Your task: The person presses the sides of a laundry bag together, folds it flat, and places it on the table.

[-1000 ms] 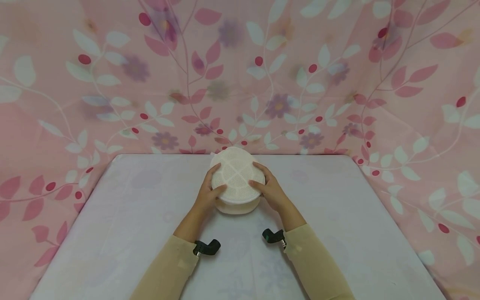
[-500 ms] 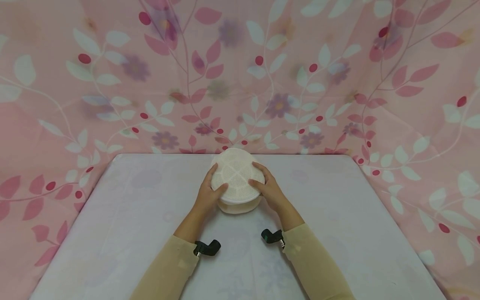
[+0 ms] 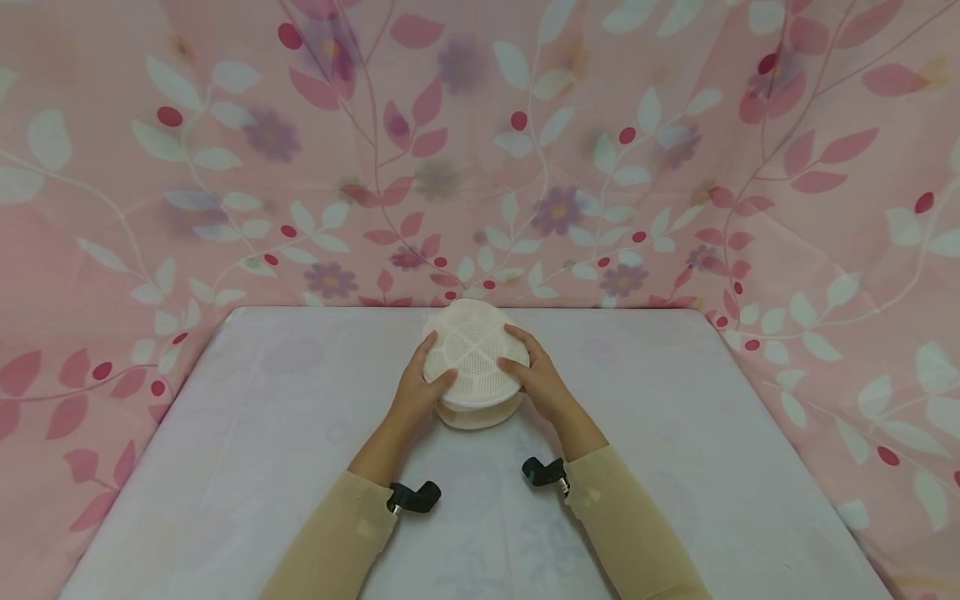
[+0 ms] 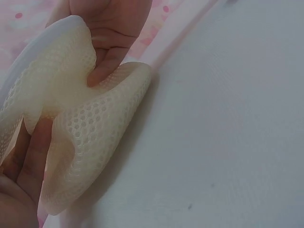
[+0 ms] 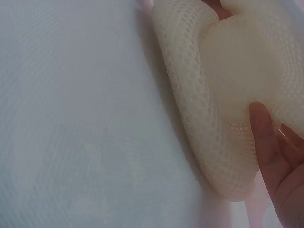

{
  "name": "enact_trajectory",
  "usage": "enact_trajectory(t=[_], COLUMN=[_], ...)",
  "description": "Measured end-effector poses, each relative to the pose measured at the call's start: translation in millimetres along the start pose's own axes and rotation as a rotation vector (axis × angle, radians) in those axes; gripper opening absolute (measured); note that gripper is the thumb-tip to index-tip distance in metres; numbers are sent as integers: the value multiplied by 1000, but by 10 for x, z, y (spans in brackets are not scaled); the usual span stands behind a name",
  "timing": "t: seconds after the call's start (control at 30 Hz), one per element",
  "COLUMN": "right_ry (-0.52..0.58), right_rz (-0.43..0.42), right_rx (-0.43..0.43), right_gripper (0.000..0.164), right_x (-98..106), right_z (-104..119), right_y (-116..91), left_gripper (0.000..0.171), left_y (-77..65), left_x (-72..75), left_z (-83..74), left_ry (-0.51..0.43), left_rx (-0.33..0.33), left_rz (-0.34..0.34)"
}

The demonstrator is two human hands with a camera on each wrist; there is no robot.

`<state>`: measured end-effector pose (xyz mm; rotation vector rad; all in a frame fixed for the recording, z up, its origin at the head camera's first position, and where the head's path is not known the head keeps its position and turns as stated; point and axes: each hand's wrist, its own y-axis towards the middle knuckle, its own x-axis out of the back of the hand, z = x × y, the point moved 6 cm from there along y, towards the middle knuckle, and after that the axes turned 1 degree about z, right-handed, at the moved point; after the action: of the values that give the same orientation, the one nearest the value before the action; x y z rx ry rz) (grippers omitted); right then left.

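Note:
A round cream mesh laundry bag (image 3: 474, 354) with a white rim stands near the table's far edge, its flat top tilted toward me. My left hand (image 3: 414, 390) grips its left side, thumb on the top. On the right side my right hand (image 3: 545, 382) holds it likewise, thumb over the mesh. In the left wrist view the soft honeycomb wall (image 4: 97, 128) is pushed inward between the upper rim and the rounded base. Fingers (image 5: 266, 137) of the right hand press into the wall in the right wrist view. The bag's far side is hidden.
A pale cloth covers the table (image 3: 300, 450). Behind and at both sides hangs a pink floral curtain (image 3: 480, 167), close to the far table edge. A black wrist-worn device (image 3: 416, 497) sticks out from the left sleeve, another black device (image 3: 543, 472) from the right.
The bag's top has tipped and sunk very slightly toward me. Both hands keep their grip, with the left fingers shifted a little along the rim.

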<state>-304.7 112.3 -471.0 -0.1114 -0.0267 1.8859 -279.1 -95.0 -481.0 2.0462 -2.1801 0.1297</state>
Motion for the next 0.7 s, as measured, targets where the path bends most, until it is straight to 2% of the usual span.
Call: enact_trajectory(t=[0.43, 0.7], right_ry=[-12, -45], right_rz=[-26, -11], right_rx=[-53, -67], right_gripper=[65, 67], right_x=[26, 36], right_z=[-86, -104], right_y=[11, 3], left_gripper=[76, 71], left_y=[-3, -3], left_x=[-13, 4], left_z=[100, 151], left_ry=[9, 18], left_rx=[39, 56], left_rz=[-16, -32])
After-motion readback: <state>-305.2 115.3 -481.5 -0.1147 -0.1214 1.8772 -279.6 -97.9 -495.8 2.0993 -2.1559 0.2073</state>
